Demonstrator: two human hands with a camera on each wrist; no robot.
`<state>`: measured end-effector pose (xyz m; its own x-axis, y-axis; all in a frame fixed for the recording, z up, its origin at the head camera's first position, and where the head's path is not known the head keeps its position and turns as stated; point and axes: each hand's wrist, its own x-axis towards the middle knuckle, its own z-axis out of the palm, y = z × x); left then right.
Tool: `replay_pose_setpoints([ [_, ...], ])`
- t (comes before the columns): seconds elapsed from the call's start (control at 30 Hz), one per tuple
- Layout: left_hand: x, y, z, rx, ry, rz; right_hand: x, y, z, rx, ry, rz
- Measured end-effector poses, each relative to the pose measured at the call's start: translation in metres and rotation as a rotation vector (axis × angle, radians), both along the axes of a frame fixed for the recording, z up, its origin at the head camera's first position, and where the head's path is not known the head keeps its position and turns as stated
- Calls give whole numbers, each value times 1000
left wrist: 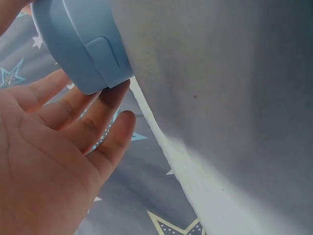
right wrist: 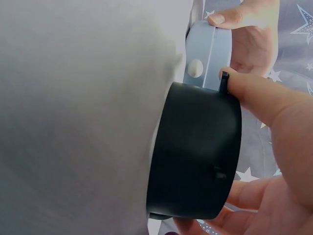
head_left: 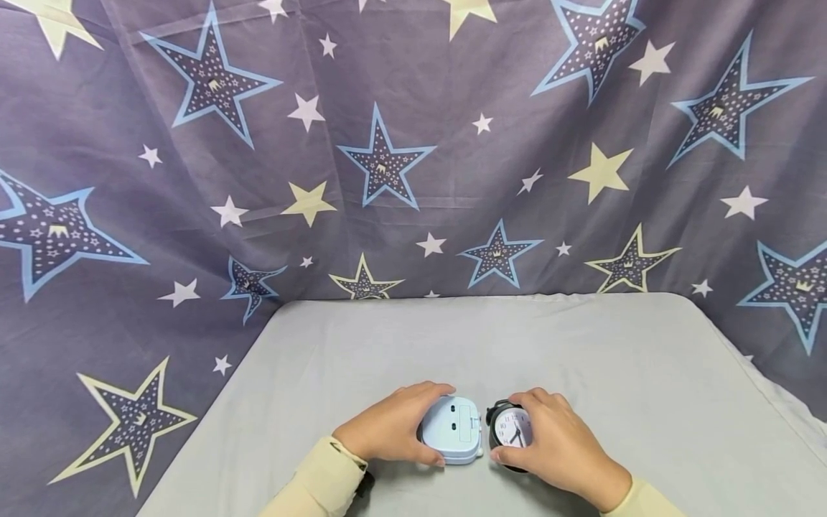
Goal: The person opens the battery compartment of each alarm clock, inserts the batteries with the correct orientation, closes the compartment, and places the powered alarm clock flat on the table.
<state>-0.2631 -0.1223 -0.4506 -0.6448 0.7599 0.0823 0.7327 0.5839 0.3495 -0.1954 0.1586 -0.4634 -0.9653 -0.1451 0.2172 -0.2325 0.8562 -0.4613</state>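
Observation:
A light-blue alarm clock [head_left: 446, 444] lies back side up on the bed-like surface, showing two black knobs and a battery cover. My left hand [head_left: 395, 425] grips it from the left, thumb at the near edge and fingers round the far side. Just right of it is a round black alarm clock [head_left: 512, 431] with a white dial facing up. My right hand [head_left: 561, 439] holds this one from the right, thumb across its near rim. The left wrist view shows the blue clock's side [left wrist: 80, 41] above spread fingers. In the right wrist view, the black casing [right wrist: 193, 152] hides part of the blue clock [right wrist: 208, 46].
A pale grey sheet [head_left: 400, 345] covers the flat surface under both clocks. Behind it and along the sides hangs a dark grey curtain [head_left: 439, 179] printed with stars. Cream sleeves [head_left: 323, 474] cover both forearms.

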Motion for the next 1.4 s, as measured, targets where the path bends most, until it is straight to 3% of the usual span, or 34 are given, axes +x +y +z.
replay_pose_setpoints([
  [0.73, -1, -5, 9, 133, 26, -48, -3, 1, -1, 5, -6, 1],
  [0.87, 0, -5, 11, 160, 19, -32, -2, 1, -1, 1, -9, 0],
  [1.17, 1, -6, 15, 187, 75, 23, -1, 1, 0, -5, -12, 0],
  [1.4, 5, -3, 20, 194, 91, 113, 0, 0, 0, -9, -10, -7],
])
